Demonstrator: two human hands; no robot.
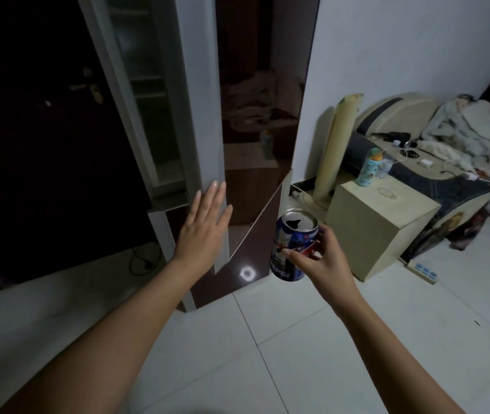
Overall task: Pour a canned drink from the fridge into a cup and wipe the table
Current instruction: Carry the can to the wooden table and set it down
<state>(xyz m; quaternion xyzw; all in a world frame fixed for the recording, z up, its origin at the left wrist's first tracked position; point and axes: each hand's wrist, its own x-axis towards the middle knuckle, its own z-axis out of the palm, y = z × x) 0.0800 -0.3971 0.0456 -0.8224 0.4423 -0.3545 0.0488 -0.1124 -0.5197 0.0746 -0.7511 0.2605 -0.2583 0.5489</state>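
Note:
My right hand [323, 258] grips a blue drink can [293, 243] at waist height, above the floor. The can stands nearly upright and its top shows a dark opening. My left hand [206, 225] is stretched out flat with straight fingers, its fingertips on the edge of the fridge door [199, 115]. The door is white inside, with shelf rails, and its glossy dark-brown front reflects the room. No cup shows in this view.
A beige box-like cabinet [384, 228] stands right of the fridge with a teal bottle [370, 167] on it. Behind it are a rolled mat [331, 150] and a cluttered bed [458, 162]. A power strip [423, 271] lies on the white tile floor [297, 354].

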